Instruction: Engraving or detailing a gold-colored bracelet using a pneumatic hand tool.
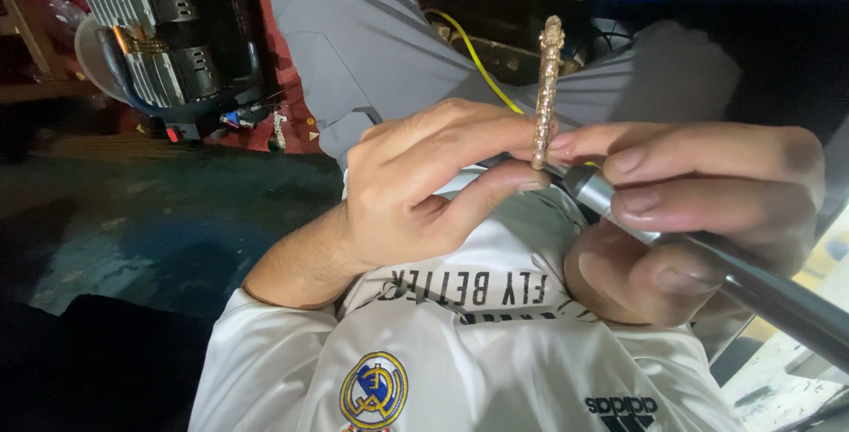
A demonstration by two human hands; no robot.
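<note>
Up at your left sits a grey finned motor unit (150, 30) on red ground; a yellow cable (473, 61) runs behind; your white shirt (460, 352) fills the foreground.

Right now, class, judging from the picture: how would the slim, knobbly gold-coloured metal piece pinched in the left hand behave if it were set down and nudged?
The slim, knobbly gold-coloured metal piece stands straight above the left hand without sagging, so it is probably stiff. Its bumpy surface likely aids grip and would hinder rolling. Being so narrow, it would probably tip if stood on end.

White short-sleeved jersey (460, 352), round crest, grey trousers (371, 34)
</note>
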